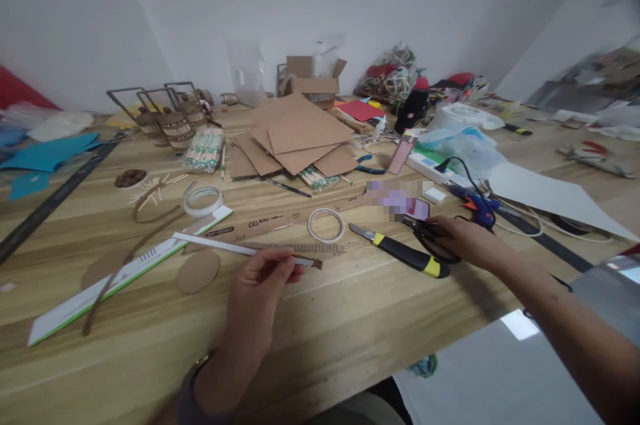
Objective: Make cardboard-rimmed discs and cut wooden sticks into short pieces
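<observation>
My left hand (267, 278) pinches a thin white strip (215, 242) near its right end, where a small brown piece (317, 264) sticks out past the fingertips. Farther right, my right hand (457, 238) has its fingers closed on a black-handled tool (425, 230), whose shape is partly hidden. Just left of that hand lies a yellow and black utility knife (405, 254). A roll of white tape (325, 225) sits between the hands, with a ridged cardboard strip (300, 247) in front of it. Beside the tool is a phone (418, 209), partly blurred.
Stacked cardboard sheets (305, 132) and an open box (315, 86) stand at the back. A blue glue gun (479, 208) with its cable is at the right. On the left lie a green-edged white strip (130, 272), a cardboard disc (199, 272) and another tape roll (203, 201).
</observation>
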A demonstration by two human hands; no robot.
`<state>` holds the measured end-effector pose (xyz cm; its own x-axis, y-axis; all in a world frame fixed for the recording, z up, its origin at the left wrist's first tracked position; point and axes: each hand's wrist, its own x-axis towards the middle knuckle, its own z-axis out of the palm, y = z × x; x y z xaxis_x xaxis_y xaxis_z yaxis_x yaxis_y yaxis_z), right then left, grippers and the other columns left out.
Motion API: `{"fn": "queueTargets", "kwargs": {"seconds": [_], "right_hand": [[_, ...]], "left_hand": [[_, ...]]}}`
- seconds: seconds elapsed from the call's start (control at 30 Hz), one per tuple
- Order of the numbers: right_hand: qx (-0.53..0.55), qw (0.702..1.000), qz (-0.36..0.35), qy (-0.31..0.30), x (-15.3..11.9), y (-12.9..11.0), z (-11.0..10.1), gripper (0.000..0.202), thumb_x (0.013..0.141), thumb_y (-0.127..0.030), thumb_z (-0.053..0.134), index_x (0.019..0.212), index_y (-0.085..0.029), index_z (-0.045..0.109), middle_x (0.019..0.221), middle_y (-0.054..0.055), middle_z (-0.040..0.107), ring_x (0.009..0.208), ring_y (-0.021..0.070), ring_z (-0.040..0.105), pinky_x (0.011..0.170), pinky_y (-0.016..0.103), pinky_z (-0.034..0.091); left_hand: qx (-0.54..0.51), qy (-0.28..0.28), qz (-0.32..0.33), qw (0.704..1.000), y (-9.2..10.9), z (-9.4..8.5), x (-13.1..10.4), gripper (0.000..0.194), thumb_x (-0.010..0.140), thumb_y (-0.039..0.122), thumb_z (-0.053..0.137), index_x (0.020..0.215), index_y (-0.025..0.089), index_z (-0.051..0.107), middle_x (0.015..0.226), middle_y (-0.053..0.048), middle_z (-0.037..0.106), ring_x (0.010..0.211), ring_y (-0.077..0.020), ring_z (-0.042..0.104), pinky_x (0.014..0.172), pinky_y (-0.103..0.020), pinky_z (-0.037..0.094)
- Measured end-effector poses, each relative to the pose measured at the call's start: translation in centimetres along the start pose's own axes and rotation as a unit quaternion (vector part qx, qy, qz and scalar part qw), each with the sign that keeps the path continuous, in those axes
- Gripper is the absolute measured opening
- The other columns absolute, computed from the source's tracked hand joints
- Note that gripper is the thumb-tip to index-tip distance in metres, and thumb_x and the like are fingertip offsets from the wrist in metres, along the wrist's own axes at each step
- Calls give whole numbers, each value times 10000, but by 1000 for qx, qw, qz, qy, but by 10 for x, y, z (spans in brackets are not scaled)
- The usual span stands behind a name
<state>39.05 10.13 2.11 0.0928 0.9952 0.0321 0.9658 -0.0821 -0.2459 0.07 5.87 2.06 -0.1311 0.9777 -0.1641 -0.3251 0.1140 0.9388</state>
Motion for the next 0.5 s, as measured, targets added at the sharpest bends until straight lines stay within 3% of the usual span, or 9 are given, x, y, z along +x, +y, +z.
{"fn": "queueTargets", "kwargs": {"seconds": [0.17,0.3,0.43,0.5], "right_hand": [[37,994,-93,-42,-1,12,5,312,717,-93,684,1005,-201,735,959,152,744,858,283,709,725,333,529],[57,992,-101,-50,-3,23,5,268,729,-135,693,986,-204,721,975,138,734,849,286,703,746,366,536],[67,994,-81,16,-7,39,-7,217,760,-194,716,972,-233,696,935,145,702,800,265,667,733,388,495],[140,985,-77,72,-15,37,-13,250,771,-245,744,1011,-268,676,817,105,664,689,231,616,646,392,452]], "left_hand": [[-15,11,0,1000,2,8,1,242,582,282,830,745,172,690,609,13,721,579,-153,684,600,-270,566],[-13,6,20,1000,0,8,1,226,616,277,806,758,173,663,589,20,702,554,-135,648,556,-246,526],[-4,8,52,999,-2,5,2,230,640,264,786,793,183,634,596,29,681,562,-133,622,517,-228,482],[-5,19,61,998,-2,4,3,255,640,261,786,825,189,624,618,34,675,579,-132,620,521,-225,475]]}}
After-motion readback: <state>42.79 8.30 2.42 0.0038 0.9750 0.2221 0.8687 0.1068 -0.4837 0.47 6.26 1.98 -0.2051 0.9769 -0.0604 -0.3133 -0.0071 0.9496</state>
